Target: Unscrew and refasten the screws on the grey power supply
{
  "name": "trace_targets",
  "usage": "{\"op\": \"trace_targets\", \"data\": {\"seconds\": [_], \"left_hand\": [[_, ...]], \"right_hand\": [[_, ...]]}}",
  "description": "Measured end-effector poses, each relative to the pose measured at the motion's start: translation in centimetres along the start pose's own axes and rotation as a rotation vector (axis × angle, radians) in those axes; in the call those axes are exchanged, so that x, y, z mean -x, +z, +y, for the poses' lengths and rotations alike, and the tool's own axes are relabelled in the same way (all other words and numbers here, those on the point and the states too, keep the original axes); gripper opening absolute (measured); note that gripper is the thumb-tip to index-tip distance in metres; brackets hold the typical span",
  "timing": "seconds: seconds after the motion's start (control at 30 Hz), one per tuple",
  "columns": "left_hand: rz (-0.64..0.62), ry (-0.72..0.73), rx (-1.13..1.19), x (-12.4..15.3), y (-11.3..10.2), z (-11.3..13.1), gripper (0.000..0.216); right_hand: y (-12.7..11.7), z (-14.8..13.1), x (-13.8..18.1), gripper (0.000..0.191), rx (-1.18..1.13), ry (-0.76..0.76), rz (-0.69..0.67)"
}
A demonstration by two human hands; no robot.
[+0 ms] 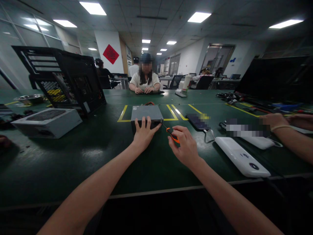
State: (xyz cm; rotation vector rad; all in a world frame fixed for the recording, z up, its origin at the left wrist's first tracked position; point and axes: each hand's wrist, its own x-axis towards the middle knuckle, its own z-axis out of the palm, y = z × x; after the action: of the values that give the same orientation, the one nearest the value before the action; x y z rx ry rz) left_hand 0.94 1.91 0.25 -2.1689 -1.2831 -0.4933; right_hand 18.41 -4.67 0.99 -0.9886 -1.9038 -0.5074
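A grey metal box (146, 112), like a computer power supply, lies on the green table (97, 153) inside yellow tape lines. My left hand (144, 133) rests on its near face, fingers spread over the top edge. To its right, my right hand (184, 145) is closed on an orange-and-black screwdriver (172, 134). The thin shaft points at the box's near right corner.
A black computer case (70, 81) and a white power supply unit (47, 121) stand at the left. A dark phone (197, 120) and white devices (241, 156) lie at the right, beside another person's arm (290, 137). A seated person (145, 80) faces me across the table.
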Motion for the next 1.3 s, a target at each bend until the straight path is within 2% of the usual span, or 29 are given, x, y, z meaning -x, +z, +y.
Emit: {"op": "trace_targets", "data": {"seconds": [0.07, 0.27, 0.4, 0.57, 0.73, 0.9, 1.17, 1.3], "left_hand": [[-0.012, -0.001, 0.005, -0.01, -0.11, 0.01, 0.052], [-0.028, -0.007, 0.011, 0.04, -0.20, 0.02, 0.053], [-0.022, -0.005, 0.000, 0.02, -0.07, 0.00, 0.053], [-0.029, -0.011, 0.002, -0.04, -0.17, 0.07, 0.053], [-0.047, -0.015, 0.016, -0.02, -0.34, 0.14, 0.054], [-0.036, -0.015, 0.010, -0.05, -0.19, 0.13, 0.055], [-0.020, -0.005, 0.005, -0.06, -0.07, 0.03, 0.053], [-0.028, -0.010, 0.019, -0.06, -0.22, 0.07, 0.053]], "right_hand": [[-0.03, 0.03, 0.04, 0.015, 0.023, 0.039, 0.002], [-0.20, -0.05, 0.07, 0.015, -0.030, -0.025, -0.042], [-0.15, -0.07, 0.03, 0.014, -0.101, 0.096, -0.010], [-0.28, -0.14, -0.01, 0.014, -0.177, 0.078, -0.037], [-0.42, -0.05, -0.12, 0.015, -0.205, 0.195, 0.045], [-0.36, -0.07, -0.17, 0.013, -0.146, 0.070, 0.045], [0.20, -0.06, 0.13, 0.023, -0.097, 0.097, 0.035], [0.04, -0.17, 0.05, 0.020, -0.122, 0.105, 0.032]]}}
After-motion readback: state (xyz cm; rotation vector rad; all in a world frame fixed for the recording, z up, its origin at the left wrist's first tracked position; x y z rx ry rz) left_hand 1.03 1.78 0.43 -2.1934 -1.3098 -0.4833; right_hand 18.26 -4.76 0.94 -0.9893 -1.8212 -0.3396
